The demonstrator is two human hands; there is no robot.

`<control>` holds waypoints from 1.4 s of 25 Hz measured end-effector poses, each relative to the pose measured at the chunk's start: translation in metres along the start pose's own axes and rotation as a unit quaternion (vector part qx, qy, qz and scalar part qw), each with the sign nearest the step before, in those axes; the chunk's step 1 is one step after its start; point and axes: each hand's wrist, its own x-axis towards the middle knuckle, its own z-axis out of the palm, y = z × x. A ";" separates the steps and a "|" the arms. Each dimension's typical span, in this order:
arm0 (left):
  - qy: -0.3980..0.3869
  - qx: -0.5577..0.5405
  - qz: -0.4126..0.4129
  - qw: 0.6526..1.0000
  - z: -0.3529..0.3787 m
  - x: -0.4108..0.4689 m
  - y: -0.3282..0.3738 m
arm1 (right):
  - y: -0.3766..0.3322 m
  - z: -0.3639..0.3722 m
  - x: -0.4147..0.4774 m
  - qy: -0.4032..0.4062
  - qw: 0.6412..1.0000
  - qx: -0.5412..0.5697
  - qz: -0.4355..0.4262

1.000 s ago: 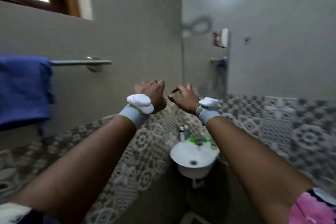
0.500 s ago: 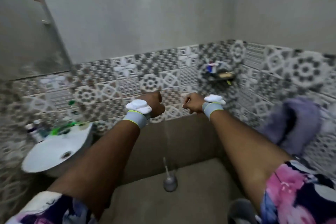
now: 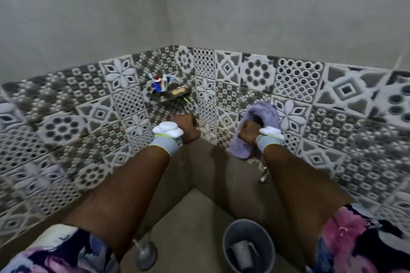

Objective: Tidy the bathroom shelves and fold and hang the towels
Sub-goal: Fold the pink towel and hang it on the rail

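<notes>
From my station the job looks barely begun. The corner shelf carries a loose cluster of tubes leaning at odd angles and a brownish bar, perhaps soap, beside them, with something green poking off the front edge. Nothing there reads as sorted yet.

The only towel in view, the purple towel, hangs bunched against the tiled wall to the right of the shelf and a little lower, unfolded. I see no rail near it.

My left hand sits just below the shelf, fingers clenched into a fist with nothing visible in them. My right hand is right of the shelf, in front of the towel, fingers curled. I cannot tell whether they are pinching the cloth or merely overlapping it.

Far below the shelf stand a bucket and a brush on the floor.

My estimate: both halves of the task are still ahead, the shelf to straighten and the towel to take down, fold and hang. The towel seems the first of the 2 in hand.
</notes>
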 end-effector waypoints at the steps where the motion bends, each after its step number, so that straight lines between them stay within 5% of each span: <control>1: 0.008 -0.020 0.006 1.000 0.005 0.010 0.002 | 0.011 0.002 0.004 0.023 1.000 -0.012 0.012; 6: 0.000 -0.062 0.043 0.997 0.028 0.054 0.022 | 0.059 0.002 0.042 0.071 0.995 -0.056 0.042; 13: 0.027 -0.076 -0.020 0.997 0.039 0.089 0.031 | 0.098 -0.009 0.097 -0.025 0.988 -0.139 0.060; 18: 0.018 -0.056 -0.053 0.997 0.036 0.102 0.046 | 0.101 -0.043 0.081 0.157 0.982 -0.103 0.017; 21: 0.012 -0.028 -0.058 0.998 0.041 0.105 0.062 | 0.072 -0.080 0.086 0.185 0.974 -0.098 -0.083; 26: 0.073 -0.142 -0.065 0.985 0.056 0.093 0.079 | 0.001 -0.094 0.091 0.079 0.961 0.048 -0.262; 30: 0.156 -0.264 -0.095 0.947 0.048 0.068 0.062 | -0.054 -0.081 0.077 0.020 0.896 0.259 -0.361; 35: 0.186 -0.218 -0.345 0.894 0.033 0.026 0.005 | -0.090 -0.069 0.074 -0.063 0.821 0.475 -0.311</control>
